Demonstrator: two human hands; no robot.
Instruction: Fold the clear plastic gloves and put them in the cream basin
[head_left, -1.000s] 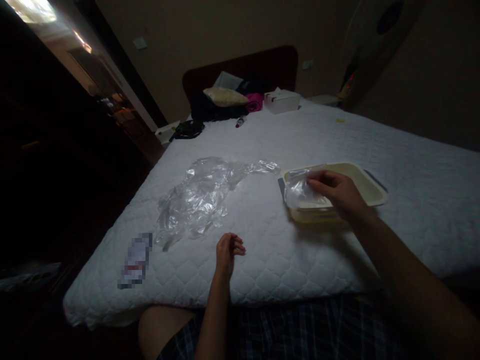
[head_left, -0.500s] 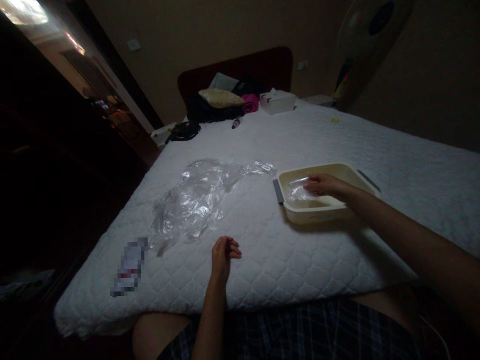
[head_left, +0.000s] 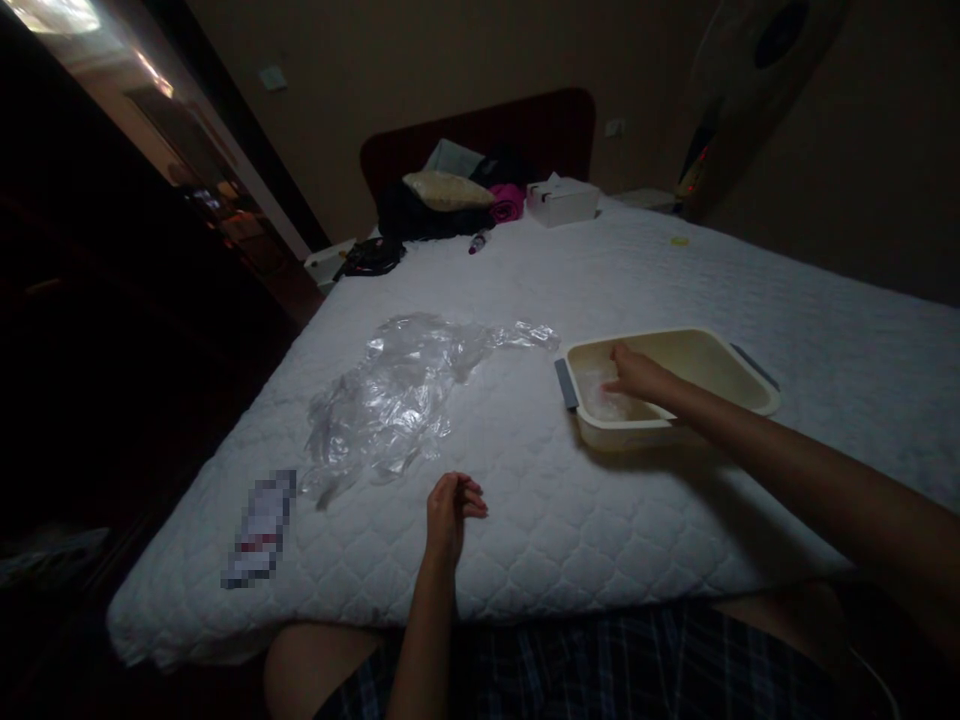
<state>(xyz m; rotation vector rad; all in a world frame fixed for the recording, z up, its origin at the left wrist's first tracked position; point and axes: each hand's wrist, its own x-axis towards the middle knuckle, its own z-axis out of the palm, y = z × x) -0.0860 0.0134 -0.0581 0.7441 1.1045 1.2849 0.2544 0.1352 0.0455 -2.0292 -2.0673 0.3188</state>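
Note:
My right hand (head_left: 639, 378) reaches into a cream plastic bin (head_left: 611, 435) with grey handles. Its thumb and forefinger are apart, above a crumpled clear plastic bag (head_left: 598, 398) at the bin's left end. The thumb touches or nearly touches this plastic; the other fingertips are partly hidden. My left hand (head_left: 454, 503) rests on the white quilted bed near its front edge, holding nothing, with fingers loosely bent and apart. Left of the bin lies a wide spread of clear plastic bags (head_left: 397, 395), which neither hand touches.
A blurred-out packet (head_left: 262, 528) lies at the bed's front left. Toward the headboard (head_left: 480, 130) are a cushion (head_left: 448, 190), a pink roll (head_left: 508, 203), a white box (head_left: 562, 202), a small bottle (head_left: 478, 242) and a dark coiled item (head_left: 373, 256). A fan (head_left: 757, 60) stands back right.
My right hand has lowered within the bin, and its fingers have spread from the clear plastic, which now sits lower. My left hand stays put. The view has shifted slightly.

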